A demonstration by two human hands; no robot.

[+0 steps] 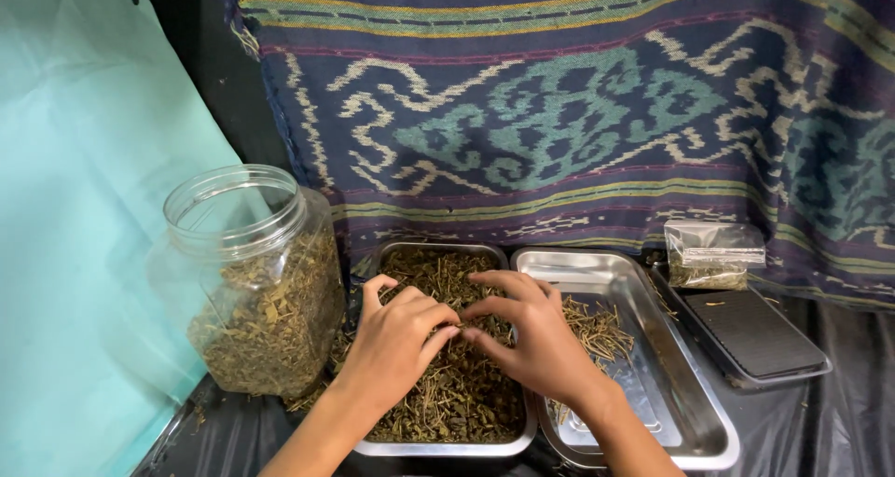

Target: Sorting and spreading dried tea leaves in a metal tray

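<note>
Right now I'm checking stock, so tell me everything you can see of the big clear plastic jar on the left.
The big clear plastic jar stands upright at the left on the black sheet, beside the steel tray of dried herbs. It is transparent, squarish with rounded shoulders and a wide round mouth, and no lid is on it. Dried brownish-green leaf pieces fill about its lower half. Neither hand touches it; the left hand is nearest.

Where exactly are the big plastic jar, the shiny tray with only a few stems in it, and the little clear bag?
plastic jar [252,281], head view, on its side wall over the dried leaves.
shiny tray [653,384], head view, on its bare metal floor.
clear bag [713,253], head view, on the bag's middle.
</note>
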